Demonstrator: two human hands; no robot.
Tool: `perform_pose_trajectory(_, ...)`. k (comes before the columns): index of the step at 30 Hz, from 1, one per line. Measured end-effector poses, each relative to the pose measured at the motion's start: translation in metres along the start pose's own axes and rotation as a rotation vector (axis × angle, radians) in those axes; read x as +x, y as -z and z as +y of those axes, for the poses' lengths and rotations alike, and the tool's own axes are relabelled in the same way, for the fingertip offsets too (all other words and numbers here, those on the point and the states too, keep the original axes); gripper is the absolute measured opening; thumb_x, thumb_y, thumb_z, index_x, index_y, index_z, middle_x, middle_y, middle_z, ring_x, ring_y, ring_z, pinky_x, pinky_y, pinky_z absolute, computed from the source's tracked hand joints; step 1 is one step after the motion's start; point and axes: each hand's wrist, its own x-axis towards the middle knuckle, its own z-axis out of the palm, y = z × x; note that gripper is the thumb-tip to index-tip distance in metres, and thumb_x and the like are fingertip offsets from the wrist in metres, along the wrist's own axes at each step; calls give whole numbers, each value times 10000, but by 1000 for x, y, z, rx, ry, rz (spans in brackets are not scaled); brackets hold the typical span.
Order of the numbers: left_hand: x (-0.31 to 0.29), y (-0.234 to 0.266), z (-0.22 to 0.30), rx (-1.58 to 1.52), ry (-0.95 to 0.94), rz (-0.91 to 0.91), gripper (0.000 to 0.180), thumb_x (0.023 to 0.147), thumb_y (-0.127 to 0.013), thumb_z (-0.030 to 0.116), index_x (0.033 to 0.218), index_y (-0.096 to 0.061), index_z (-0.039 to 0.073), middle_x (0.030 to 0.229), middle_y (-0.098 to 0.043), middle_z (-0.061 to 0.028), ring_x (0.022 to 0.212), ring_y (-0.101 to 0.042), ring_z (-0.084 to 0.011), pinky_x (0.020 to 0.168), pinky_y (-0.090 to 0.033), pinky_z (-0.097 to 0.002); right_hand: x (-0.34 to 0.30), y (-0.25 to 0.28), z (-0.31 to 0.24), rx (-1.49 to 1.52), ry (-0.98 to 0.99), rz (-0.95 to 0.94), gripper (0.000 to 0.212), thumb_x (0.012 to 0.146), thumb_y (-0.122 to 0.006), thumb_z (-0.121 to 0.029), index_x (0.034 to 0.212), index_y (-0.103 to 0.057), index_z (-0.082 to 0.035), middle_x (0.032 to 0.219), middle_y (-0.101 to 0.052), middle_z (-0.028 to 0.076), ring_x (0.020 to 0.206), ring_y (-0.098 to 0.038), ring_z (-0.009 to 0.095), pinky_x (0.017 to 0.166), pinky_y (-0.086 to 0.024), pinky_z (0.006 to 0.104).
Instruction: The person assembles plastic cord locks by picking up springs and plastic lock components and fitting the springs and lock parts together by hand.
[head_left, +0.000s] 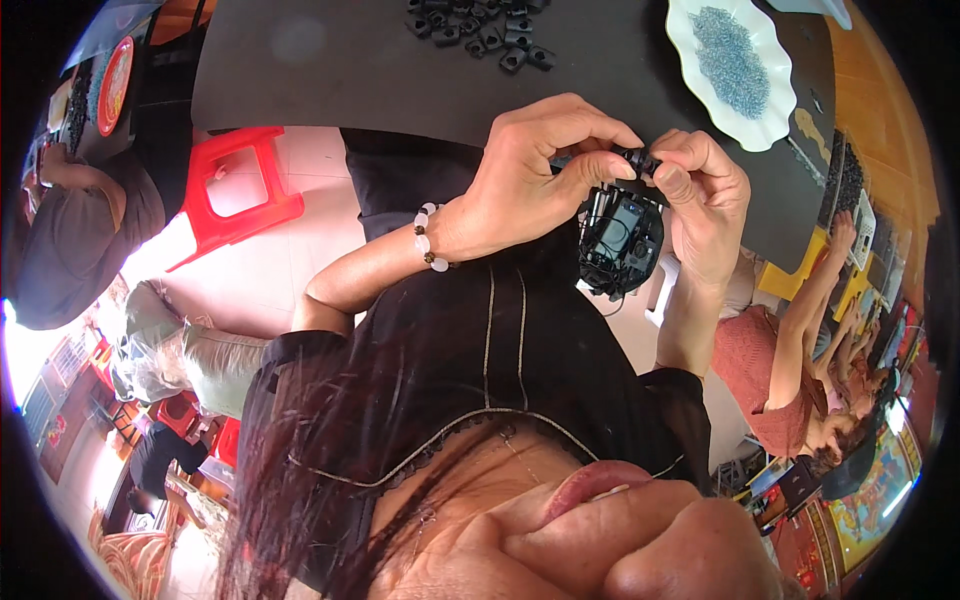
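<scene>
1. Floor (250, 290): pale tiles, pinkish in parts; we get glare toward the left.
2. Table (330, 60): dark matte top, spans most of our upper view.
3. Stool (235, 226): red, beside the table, left of centre.
4. Seats (228, 440): more red ones lower left, partly hidden from us.
5. Glow (28, 345): blown-out white at left rim; we can't tell window from doorway.
6. Mural (875, 510): mostly yellow, multicoloured, lower right, bright streak.

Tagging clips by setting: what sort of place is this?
Likely a small hand-assembly workshop. The left hand and right hand pinch a small black part; loose black parts and a white dish of bluish pieces lie on the dark table; other people are at the right.
</scene>
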Motion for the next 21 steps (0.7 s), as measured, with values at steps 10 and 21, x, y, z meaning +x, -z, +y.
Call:
perform_pose_trajectory(10, -3, 0, 5, 296, -258, 80, 208, 776, -745, -21, 977, -710, 18, 913, -644, -87, 706, -617, -145, 597, -491, -240, -4, -7, 1, -9, -53, 10, 84, 855, -705, -4, 846, -626, 22, 830, -622, 50, 733, -539, 67, 676, -438, 192)
perform_pose_trajectory(21, -6, -5, 8, 440, -501, 82, 304, 693, -724, -139, 975, -685, -32, 901, -615, -121, 684, -615, -196, 570, -511, -269, -11, -15, -13, -160, -22, 17, 97, 831, -705, 40, 803, -614, 20, 789, -620, 51, 704, -538, 66, 651, -438, 197)
